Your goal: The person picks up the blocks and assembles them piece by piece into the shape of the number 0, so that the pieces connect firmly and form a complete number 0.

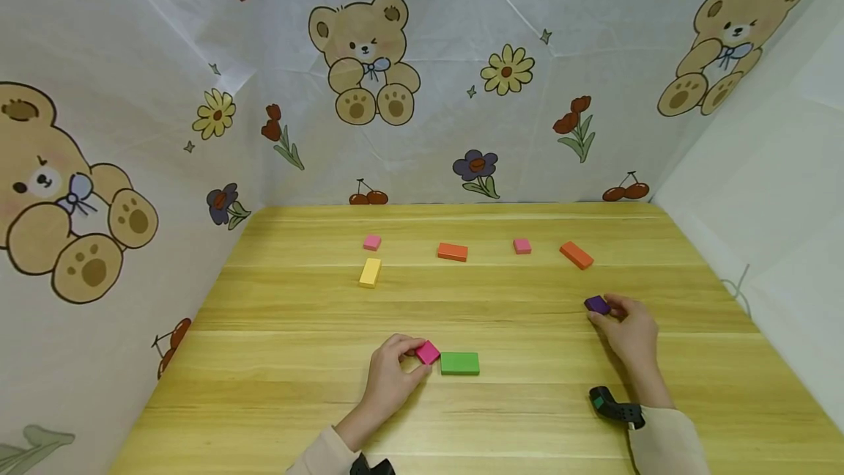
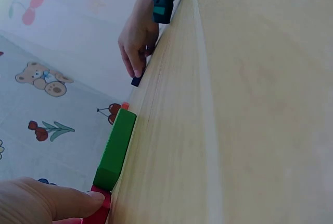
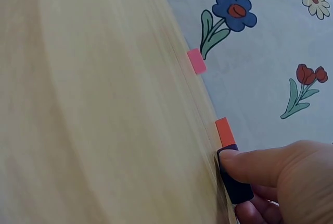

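My left hand [image 1: 390, 374] pinches a magenta square block [image 1: 428, 352] between thumb and fingers. One corner of that block meets the left end of a green rectangular block [image 1: 460, 363] lying flat on the wooden table [image 1: 527, 416]. Over to the right, my right hand [image 1: 629, 328] pinches a dark purple block [image 1: 597, 305] low at the tabletop. The right wrist view shows the thumb on the purple block [image 3: 235, 179], with fingers on its far side. In the left wrist view the thumb presses the magenta block [image 2: 99, 208] beside the green block [image 2: 115, 151].
Along the back lie a pink block [image 1: 372, 242], an orange block [image 1: 452, 252], another pink block [image 1: 522, 246] and a tilted orange block [image 1: 576, 255]. A yellow block [image 1: 370, 273] lies left of centre. A bear-printed cloth [image 1: 435, 35] hangs behind the table.
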`<state>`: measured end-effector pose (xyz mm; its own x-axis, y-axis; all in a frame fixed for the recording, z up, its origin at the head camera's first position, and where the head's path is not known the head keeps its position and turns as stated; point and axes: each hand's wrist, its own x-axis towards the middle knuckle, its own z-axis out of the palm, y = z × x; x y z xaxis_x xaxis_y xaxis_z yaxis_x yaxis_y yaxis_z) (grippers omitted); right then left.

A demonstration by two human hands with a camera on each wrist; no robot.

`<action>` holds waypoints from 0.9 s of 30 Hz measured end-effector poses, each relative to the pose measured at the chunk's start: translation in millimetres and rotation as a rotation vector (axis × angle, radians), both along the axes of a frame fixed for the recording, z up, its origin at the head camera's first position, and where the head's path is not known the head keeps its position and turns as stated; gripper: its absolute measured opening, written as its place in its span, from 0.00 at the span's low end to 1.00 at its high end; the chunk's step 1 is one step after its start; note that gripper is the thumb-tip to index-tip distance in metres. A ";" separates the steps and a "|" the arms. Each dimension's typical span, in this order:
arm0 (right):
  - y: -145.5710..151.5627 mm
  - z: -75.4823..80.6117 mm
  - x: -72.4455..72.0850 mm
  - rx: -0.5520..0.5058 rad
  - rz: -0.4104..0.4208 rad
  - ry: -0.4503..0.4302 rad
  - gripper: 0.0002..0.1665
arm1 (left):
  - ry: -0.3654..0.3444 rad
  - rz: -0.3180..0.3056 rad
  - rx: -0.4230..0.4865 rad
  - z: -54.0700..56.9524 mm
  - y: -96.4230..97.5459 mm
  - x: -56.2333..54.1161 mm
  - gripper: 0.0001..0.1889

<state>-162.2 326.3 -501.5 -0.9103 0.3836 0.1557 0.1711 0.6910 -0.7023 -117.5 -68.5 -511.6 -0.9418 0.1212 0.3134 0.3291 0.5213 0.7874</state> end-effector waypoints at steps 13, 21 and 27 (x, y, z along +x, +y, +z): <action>-6.4 2.5 0.6 0.027 0.023 0.034 0.24 | 0.001 0.010 -0.001 -1.6 0.0 -0.2 0.17; -23.6 5.7 3.3 0.011 0.122 0.065 0.22 | -0.009 0.005 0.010 -1.7 -0.7 0.0 0.18; -38.7 9.5 6.5 0.007 0.212 0.065 0.23 | -0.026 0.015 0.004 -0.6 0.2 -0.3 0.18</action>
